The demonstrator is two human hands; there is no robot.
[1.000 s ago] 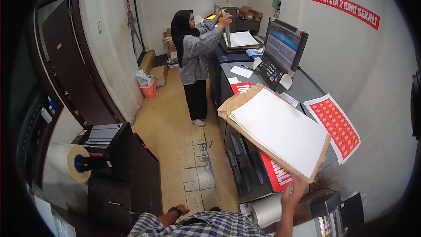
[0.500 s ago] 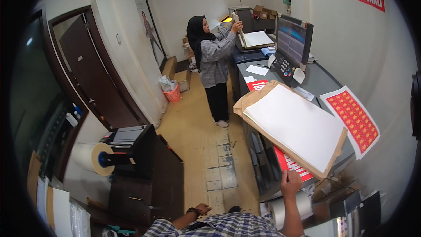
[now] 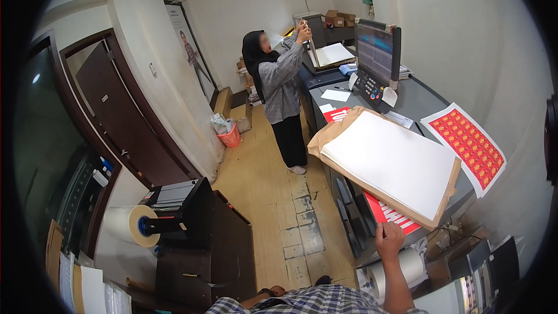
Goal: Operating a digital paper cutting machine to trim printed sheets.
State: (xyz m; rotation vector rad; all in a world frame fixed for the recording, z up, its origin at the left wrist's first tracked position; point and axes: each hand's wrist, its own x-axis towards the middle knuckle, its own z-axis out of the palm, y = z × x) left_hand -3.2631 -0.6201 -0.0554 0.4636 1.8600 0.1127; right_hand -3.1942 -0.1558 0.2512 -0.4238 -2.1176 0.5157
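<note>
Lying atop the long grey machine, a thick stack of white paper rests in its brown wrapper, ahead of the right hand of a worker in a checked shirt. The stack's long axis slants from the far left toward the near right, so its long near side faces the worker and its near-right corner points beyond the hand. That hand is much the nearer of the two, apart from the wrapper's edge, with part of a red sign showing between them. Its fingers curl into a loose fist, with nothing visible in the grasp. The left hand hangs low at the waist, well apart from the paper and partly hidden; whether it grips anything cannot be told. A sheet of red printed labels lies to the right of the stack, a screen stands beyond it, and a co-worker raises both hands at the machine's far end.
</note>
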